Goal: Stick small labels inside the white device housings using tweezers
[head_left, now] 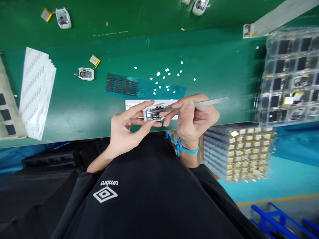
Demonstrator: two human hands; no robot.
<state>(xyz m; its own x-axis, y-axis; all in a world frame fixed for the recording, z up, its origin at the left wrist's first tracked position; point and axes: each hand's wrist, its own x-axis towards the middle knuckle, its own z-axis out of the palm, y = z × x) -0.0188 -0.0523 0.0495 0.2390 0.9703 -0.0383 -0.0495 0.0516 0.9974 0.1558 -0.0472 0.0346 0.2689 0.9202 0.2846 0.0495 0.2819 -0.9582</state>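
Observation:
My left hand (128, 129) grips a small white plastic housing (147, 114) by its end and sides, between thumb and fingers. Circuit parts show inside its open face. In my right hand (193, 116) is a pair of metal tweezers (211, 102), pinched between thumb and fingers, with the tips reaching into the housing. Whether the tips hold anything is too small to tell. Beneath the hands lies a white printed sheet (133, 103). Just beyond it, a blue-green film (147, 91) carries rows of black strips (122, 86), with several small white dots (159, 73) scattered around.
Another opened housing (86, 74) with a yellow-edged battery (94, 60) lies left; similar units lie at the far side. White label sheets (37, 93) and a tray (10, 116) are at left. A clear compartment tray (276, 79) is right, above stacked trays (239, 152) beside the table.

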